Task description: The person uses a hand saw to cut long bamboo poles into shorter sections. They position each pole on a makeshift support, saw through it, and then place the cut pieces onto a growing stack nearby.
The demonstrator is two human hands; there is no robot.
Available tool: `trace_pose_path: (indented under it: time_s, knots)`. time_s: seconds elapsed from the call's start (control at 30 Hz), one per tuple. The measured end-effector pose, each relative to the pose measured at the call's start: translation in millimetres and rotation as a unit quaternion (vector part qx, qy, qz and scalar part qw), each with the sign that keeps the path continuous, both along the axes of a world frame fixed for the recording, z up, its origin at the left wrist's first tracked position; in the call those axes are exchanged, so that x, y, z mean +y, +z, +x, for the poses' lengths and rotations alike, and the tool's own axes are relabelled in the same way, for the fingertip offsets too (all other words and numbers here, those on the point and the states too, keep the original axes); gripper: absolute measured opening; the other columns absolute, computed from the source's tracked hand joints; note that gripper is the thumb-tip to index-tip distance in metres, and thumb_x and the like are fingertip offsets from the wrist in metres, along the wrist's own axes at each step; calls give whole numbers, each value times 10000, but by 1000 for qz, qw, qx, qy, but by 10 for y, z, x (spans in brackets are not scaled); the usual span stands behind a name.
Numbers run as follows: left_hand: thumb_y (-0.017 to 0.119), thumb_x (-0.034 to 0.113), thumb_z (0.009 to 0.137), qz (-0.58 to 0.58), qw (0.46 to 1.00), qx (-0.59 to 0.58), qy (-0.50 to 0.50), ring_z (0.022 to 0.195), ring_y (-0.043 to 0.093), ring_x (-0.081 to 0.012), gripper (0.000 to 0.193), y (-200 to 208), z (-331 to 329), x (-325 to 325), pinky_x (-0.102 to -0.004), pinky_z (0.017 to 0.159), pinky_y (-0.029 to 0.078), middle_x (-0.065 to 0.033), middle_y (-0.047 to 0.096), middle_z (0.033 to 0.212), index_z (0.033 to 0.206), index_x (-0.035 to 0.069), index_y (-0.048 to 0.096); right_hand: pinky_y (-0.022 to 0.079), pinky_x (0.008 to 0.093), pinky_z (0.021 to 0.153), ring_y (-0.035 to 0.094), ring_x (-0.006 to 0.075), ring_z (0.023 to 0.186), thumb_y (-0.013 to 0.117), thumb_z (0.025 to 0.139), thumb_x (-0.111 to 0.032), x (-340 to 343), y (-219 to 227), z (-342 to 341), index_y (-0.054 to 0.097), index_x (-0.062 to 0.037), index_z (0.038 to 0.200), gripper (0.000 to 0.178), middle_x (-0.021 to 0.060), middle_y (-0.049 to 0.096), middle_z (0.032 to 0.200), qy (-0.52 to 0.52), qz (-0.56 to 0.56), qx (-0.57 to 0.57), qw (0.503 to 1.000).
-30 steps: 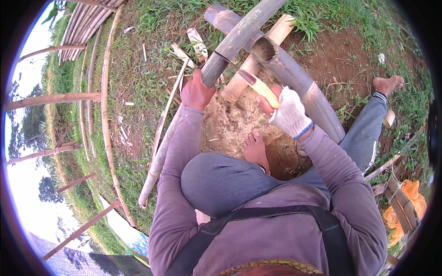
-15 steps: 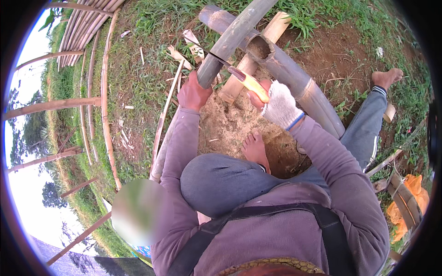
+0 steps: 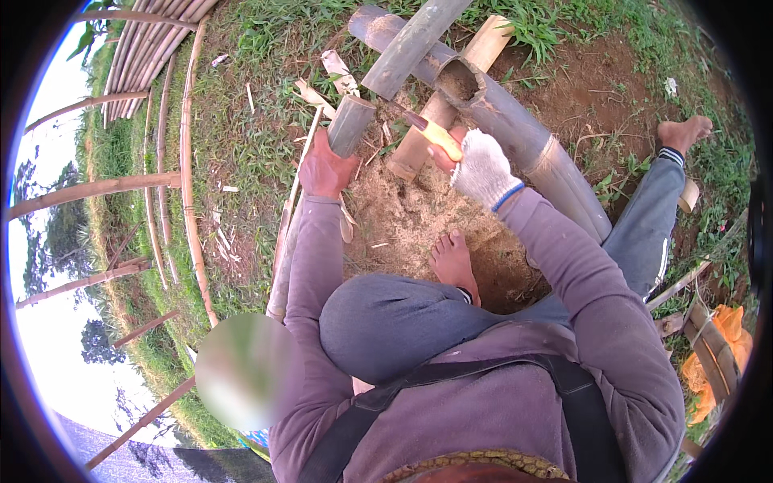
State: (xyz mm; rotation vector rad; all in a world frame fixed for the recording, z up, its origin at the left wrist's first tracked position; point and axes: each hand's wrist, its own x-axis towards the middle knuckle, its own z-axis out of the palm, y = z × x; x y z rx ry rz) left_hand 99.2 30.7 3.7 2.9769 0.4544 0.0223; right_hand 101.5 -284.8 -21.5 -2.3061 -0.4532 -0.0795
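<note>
My bare left hand is closed around a short grey-green bamboo section, its sawn end pointing away from me. A gap separates it from the cut end of a longer bamboo pole. This pole lies across a thick bamboo trunk with an opening in its upper side. My right hand, in a white knitted glove, grips the yellow handle of a hand saw. The saw points toward the gap, and its blade hardly shows. Under its handle lies a pale bamboo piece.
Sawdust covers the soil around my bare foot. Bamboo strips and a long pole lie at my left. A bamboo rail runs farther left. An orange sack sits at far right.
The bamboo pole has come apart at the saw cut. My left hand has moved slightly left and nearer with the short section; the saw has come out of the cut.
</note>
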Motion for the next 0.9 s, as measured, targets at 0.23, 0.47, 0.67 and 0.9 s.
trace_pose_path:
  time_s: [0.23, 0.47, 0.67, 0.9]
  knots:
    - [886, 346, 753, -38, 998, -41, -30, 913, 782, -449, 687, 175, -235, -97, -552, 793, 620, -226, 796, 1034, 1343, 116, 618, 566, 533, 954, 705, 445, 1069, 886, 879, -448, -1462, -415, -1327, 713, -12, 1251, 598, 238, 718, 1125, 141, -180, 7, 973]
    - [869, 350, 777, -105, 991, 20, -78, 863, 770, -447, 578, 686, -862, -425, -561, 726, 606, -188, 775, 969, 1239, 117, 612, 563, 507, 1062, 644, 376, 1296, 824, 972, -515, -464, 76, -864, 500, -14, 1568, 843, 208, 591, 1394, 61, 161, 131, 976]
    - [950, 473, 662, -170, 973, -28, -152, 1039, 749, -442, 884, 569, -1499, -605, -572, 880, 564, -167, 764, 1062, 1406, 157, 594, 598, 511, 1007, 656, 348, 1280, 655, 1069, -577, 316, 938, -552, 512, -54, 1549, 724, 198, 583, 1476, 116, 307, 345, 879]
    - [948, 468, 666, -51, 996, -71, -3, 1167, 726, -416, 901, 985, -3107, 9, -568, 984, 524, -151, 758, 1203, 1454, 209, 595, 581, 540, 1042, 605, 404, 1322, 647, 1068, -509, 165, 1490, -792, 478, -19, 1557, 712, 229, 534, 1474, 168, 307, 299, 888]
